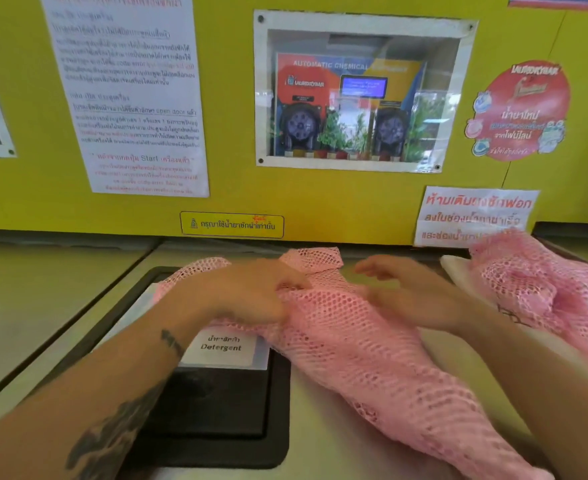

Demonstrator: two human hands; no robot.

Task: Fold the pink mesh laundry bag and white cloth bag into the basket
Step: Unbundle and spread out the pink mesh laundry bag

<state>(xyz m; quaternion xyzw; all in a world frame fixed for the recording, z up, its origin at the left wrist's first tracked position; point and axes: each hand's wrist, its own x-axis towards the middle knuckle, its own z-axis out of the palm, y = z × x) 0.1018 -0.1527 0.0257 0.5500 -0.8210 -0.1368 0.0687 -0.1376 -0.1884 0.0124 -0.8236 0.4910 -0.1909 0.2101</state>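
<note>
A pink mesh laundry bag [361,355] lies spread across the top of a washing machine, running from the back middle to the front right. My left hand [247,292] pinches a bunched fold of the mesh near its upper part. My right hand [410,292] lies flat on the mesh with fingers stretched out. A second heap of pink mesh [542,285] sits at the right. Under that heap a white cloth bag [458,275] shows only at its edge. No basket is in view.
A black detergent drawer lid [223,410] with a white "Detergent" label [221,344] lies under my left forearm. A yellow wall [320,199] with posters and a windowed dispenser [351,95] rises right behind the machine top.
</note>
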